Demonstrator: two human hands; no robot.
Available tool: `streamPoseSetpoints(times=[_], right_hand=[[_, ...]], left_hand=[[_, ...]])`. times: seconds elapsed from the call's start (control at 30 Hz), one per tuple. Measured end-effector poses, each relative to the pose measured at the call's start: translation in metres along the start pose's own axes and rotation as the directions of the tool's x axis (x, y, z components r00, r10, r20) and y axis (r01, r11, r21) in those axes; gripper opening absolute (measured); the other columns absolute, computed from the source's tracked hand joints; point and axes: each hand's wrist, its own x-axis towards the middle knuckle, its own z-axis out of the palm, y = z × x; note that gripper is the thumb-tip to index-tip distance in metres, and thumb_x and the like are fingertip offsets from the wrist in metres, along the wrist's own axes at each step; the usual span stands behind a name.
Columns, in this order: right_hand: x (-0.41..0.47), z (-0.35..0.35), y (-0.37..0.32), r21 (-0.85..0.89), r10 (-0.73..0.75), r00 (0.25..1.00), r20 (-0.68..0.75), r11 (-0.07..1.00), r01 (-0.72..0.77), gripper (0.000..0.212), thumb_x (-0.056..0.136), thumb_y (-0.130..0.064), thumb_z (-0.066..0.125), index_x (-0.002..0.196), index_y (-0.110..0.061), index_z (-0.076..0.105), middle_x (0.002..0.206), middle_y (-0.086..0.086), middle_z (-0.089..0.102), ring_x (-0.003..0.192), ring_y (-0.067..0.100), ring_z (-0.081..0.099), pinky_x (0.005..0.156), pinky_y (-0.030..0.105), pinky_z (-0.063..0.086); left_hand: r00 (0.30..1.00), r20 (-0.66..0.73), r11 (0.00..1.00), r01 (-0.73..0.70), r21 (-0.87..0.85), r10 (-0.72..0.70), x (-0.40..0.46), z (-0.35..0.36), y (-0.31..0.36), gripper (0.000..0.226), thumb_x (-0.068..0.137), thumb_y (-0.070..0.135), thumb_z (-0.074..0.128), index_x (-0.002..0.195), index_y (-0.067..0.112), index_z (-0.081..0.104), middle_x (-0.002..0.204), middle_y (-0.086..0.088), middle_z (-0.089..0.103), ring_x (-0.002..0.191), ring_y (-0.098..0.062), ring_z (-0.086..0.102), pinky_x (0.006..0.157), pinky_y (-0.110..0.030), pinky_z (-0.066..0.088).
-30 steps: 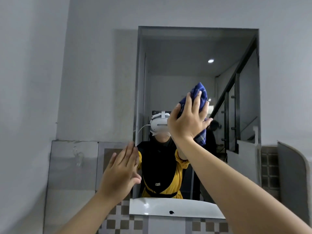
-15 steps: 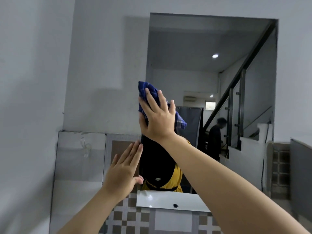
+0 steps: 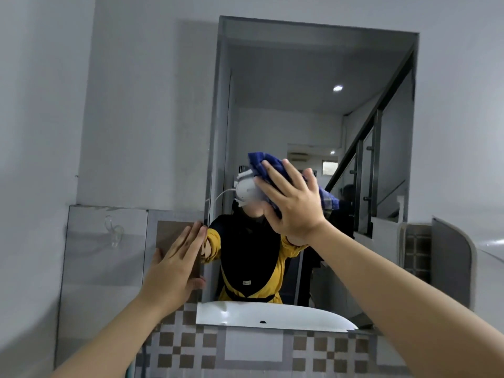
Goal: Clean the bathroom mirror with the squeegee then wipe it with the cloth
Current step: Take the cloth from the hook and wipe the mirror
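1. Blue checked cloth (image 3: 272,166) pressed flat against the mirror (image 3: 313,77) under the right hand (image 3: 293,203), fingers (image 3: 275,174) spread over it, near mid-height, left of centre.
2. Bunched with long axis running upper-left to lower-right; unwiped glass mostly above and right.
3. Left hand (image 3: 174,266) open, empty, braced at the mirror's left edge; squeegee not in view.
4. Versus 0.5 s ago: cloth shifted right and slightly lower.

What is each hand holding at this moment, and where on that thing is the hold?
The right hand presses the bunched blue cloth flat against the mirror, palm over its middle. The left hand holds nothing.
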Motion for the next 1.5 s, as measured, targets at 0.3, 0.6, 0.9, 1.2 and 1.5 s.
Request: streamPoseSetpoints(times=[0.3,0.6,0.9,1.2,1.5], right_hand=[[-0.029,-0.008,0.072,-0.074,0.277,0.959,-0.065,0.957,-0.282,0.048,0.09,-0.042,0.046,0.134,-0.026,0.055,0.147,0.002,0.047,0.139,0.034,0.033,0.099,0.061,0.034],[-0.076,-0.017,0.088,-0.025,0.709,0.701,-0.081,0.701,-0.712,0.048,0.093,-0.041,0.044,0.139,-0.027,0.046,0.154,0.005,0.036,0.141,0.037,0.029,0.099,0.073,0.029],[-0.065,0.01,0.01,0.076,0.883,0.449,-0.139,0.461,-0.884,0.049,0.093,-0.039,0.044,0.141,-0.03,0.04,0.158,0.0,0.028,0.145,0.029,0.021,0.105,0.072,0.018],[-0.031,0.021,-0.057,0.106,0.79,0.597,-0.142,0.611,-0.784,0.046,0.09,-0.038,0.049,0.134,-0.028,0.054,0.152,0.0,0.04,0.142,0.032,0.03,0.102,0.072,0.021],[0.013,0.039,-0.142,0.138,0.513,0.85,-0.118,0.856,-0.498,0.046,0.086,-0.034,0.056,0.131,-0.029,0.059,0.147,-0.002,0.048,0.138,0.031,0.039,0.103,0.069,0.027]], left_hand=[[0.996,-0.036,0.995,0.086,0.041,-0.085,-0.001,-0.017,-0.015,0.119,0.067,0.035,0.078,0.145,0.029,-0.012,0.154,0.007,-0.007,0.142,-0.013,-0.006,0.106,-0.053,0.025],[0.99,-0.014,0.988,0.14,0.066,-0.139,0.002,-0.014,-0.003,0.119,0.069,0.034,0.076,0.143,0.025,-0.017,0.152,0.008,-0.015,0.141,-0.012,-0.011,0.108,-0.053,0.024],[0.992,-0.002,0.99,0.128,0.066,-0.128,0.001,-0.013,-0.004,0.118,0.074,0.034,0.073,0.14,0.028,-0.025,0.151,0.01,-0.023,0.14,-0.011,-0.016,0.109,-0.055,0.025],[0.999,-0.031,0.999,0.044,0.016,-0.044,-0.018,-0.005,-0.012,0.098,0.08,0.038,0.064,0.146,0.03,-0.008,0.156,0.003,-0.013,0.143,-0.022,0.0,0.105,-0.059,0.03],[0.997,-0.008,0.997,0.077,-0.002,-0.077,-0.042,0.017,-0.023,0.09,0.08,0.053,0.057,0.144,0.04,-0.005,0.157,0.001,-0.006,0.143,-0.019,-0.006,0.102,-0.065,0.032]])
